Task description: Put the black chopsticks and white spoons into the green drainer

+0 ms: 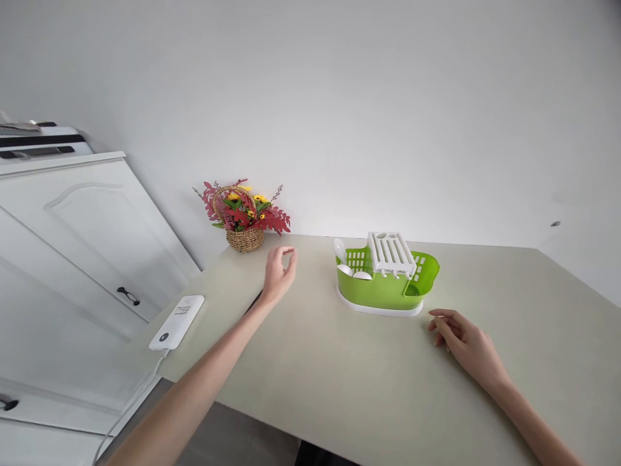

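A green caddy [371,294] with a white base and a white slotted rack [391,254] on top stands on the table. White spoons [340,250] rest in its left compartment, bowls upward. To the caddy's left, my left hand [280,273] is raised with thumb and fingers curved apart, nothing between them. My right hand [463,340] is low over the table, just off the caddy's front right corner. Its fingers are loosely bent and hold nothing visible. Neither hand touches the caddy. Something thin and dark [253,301] shows partly behind my left wrist.
A wicker basket [245,240] of artificial flowers stands at the back left, by the wall. A white power bank [177,322] with a cable lies at the table's left edge. White cabinets [92,259] stand left of the table [339,375].
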